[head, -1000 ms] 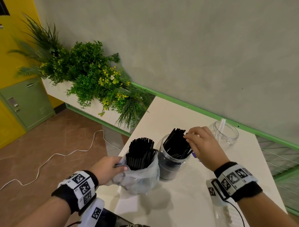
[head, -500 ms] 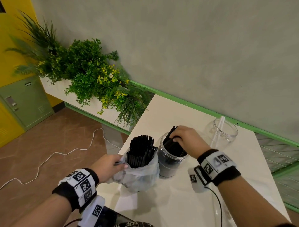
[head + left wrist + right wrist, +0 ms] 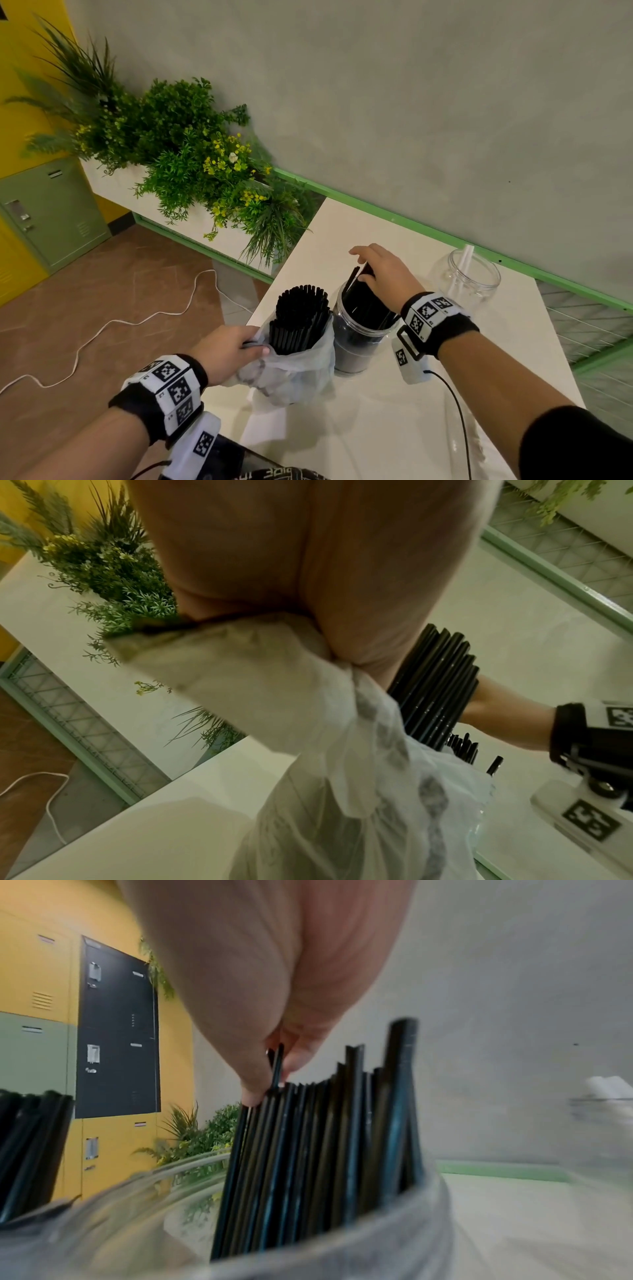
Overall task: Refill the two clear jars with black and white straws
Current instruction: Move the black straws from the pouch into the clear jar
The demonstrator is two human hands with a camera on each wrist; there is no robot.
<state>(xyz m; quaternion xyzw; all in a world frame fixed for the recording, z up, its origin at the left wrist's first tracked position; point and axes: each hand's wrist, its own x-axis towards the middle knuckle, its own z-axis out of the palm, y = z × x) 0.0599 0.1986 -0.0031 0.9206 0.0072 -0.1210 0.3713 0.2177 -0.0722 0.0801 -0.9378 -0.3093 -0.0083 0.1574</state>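
Head view: left hand [image 3: 229, 353] bunches the plastic bag [image 3: 291, 373] neck at 7 o'clock, presumably so the spare black straws [image 3: 299, 318] stay upright. Right hand [image 3: 380, 274] is over the near jar [image 3: 356, 342]; the second jar [image 3: 466, 281] at 2 o'clock holds one white straw [image 3: 465, 255].

Left wrist view: the grip is clamped on bag plastic.

Right wrist view: fingertips [image 3: 253, 1093] pinch a few straws, probably settling them down into the jar.

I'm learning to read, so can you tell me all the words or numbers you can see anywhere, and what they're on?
Black item at the bottom edge, head view: white letters, upside down and cut off, not readable for sure.
Wristband on the left hand: square black-and-white code patterns, tiny marks beside them too small to read.
Wristband on the right hand: the same, unreadable.
Locker doors: small labels, too blurred.
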